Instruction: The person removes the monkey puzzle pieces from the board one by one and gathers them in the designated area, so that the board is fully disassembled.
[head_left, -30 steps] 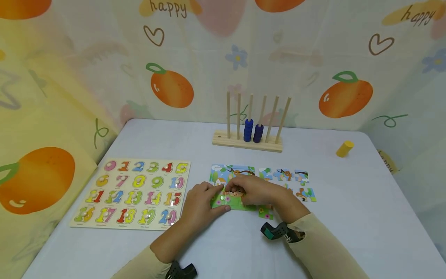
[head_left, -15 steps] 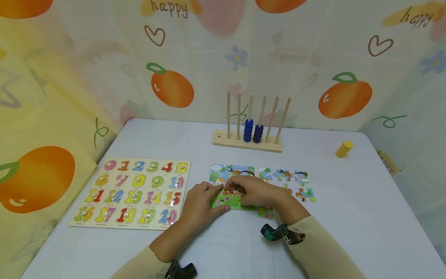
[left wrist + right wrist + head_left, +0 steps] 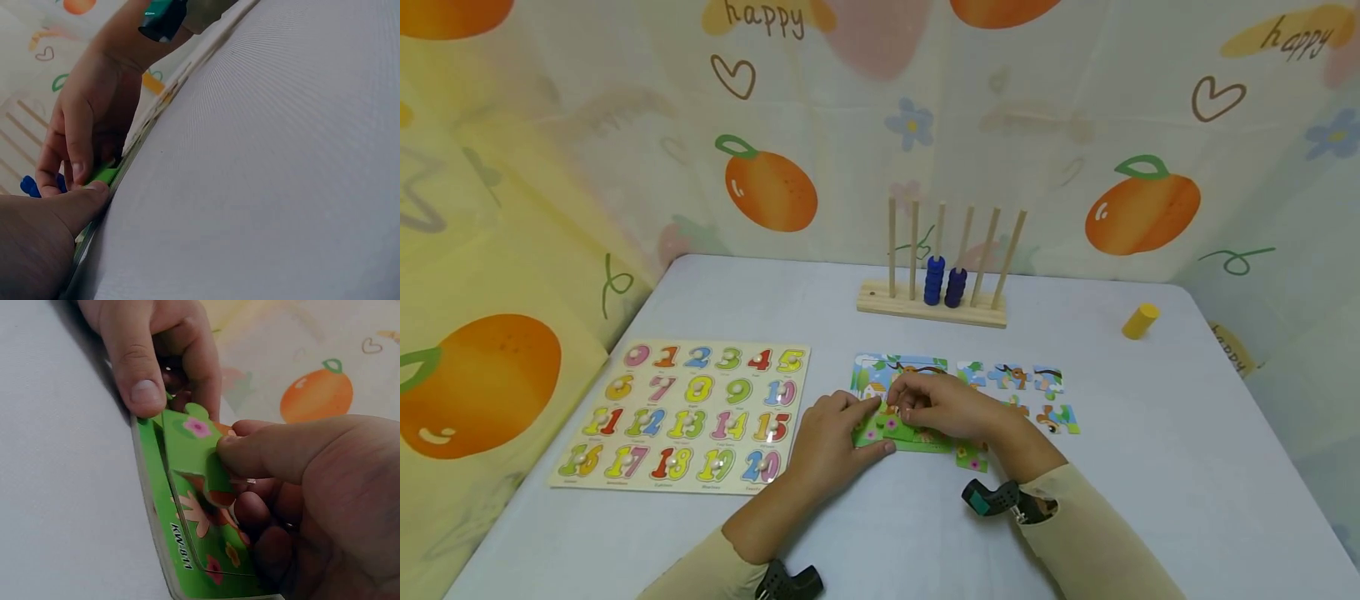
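In the head view, my right hand point(image 3: 951, 407) is over a picture puzzle board point(image 3: 865, 362). Its thumb and fingers pinch a green jigsaw piece point(image 3: 187, 440) with a pink flower, tilted above the board's recess in the right wrist view. The recess is printed with a picture of hands and flowers. My left hand point(image 3: 827, 437) rests at the board's left side, with the thumb point(image 3: 145, 397) against the near edge and a forefinger on the surface. The left wrist view shows both hands close together at the board's edge.
Several loose jigsaw pieces point(image 3: 1011, 377) lie right of the board. A number peg board point(image 3: 681, 414) lies on the left. Behind stands a wooden rod abacus point(image 3: 880, 304) with blue and purple beads. A yellow cylinder point(image 3: 1141, 322) is at the far right.
The green piece in my right hand has shifted and tilted over the board. The right fingers have moved slightly to the right and look less bunched. My left hand stays put.
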The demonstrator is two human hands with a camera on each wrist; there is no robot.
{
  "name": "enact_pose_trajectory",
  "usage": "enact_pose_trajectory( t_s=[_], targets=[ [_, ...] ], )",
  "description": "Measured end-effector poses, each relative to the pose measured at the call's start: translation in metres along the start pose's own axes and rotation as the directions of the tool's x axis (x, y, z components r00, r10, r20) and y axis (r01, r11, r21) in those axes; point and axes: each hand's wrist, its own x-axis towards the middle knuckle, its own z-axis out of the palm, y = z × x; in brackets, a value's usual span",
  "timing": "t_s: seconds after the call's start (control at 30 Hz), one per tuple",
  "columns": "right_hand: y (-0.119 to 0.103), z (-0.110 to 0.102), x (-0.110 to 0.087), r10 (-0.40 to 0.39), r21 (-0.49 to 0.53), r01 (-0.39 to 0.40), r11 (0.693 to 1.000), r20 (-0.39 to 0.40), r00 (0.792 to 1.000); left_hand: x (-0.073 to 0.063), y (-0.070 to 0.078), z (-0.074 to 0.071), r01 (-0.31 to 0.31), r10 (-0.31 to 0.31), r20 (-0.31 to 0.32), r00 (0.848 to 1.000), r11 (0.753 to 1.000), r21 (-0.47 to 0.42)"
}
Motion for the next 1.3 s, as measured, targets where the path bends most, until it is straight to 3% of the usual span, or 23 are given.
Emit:
enact_pose_trajectory(
  t_s=[0.23,0.87,1.3],
  targets=[
    [0.001,-0.003,0.0,0.048,0.168,-0.046,0.985,-0.011,0.999,0.0,0.0,0.001,-0.003,0.003,-0.001,1.0,1.0,0.009],
    [0.001,-0.006,-0.002,0.027,0.167,-0.024,0.986,-0.014,1.0,0.0,0.0,0.0,-0.011,0.011,-0.006,1.0,1.0,0.018],
    [-0.001,-0.017,-0.016,0.073,0.218,-0.063,0.974,-0.039,0.997,0.0,0.0,-0.001,0.004,-0.004,0.012,1.0,1.0,0.026]
  ],
)
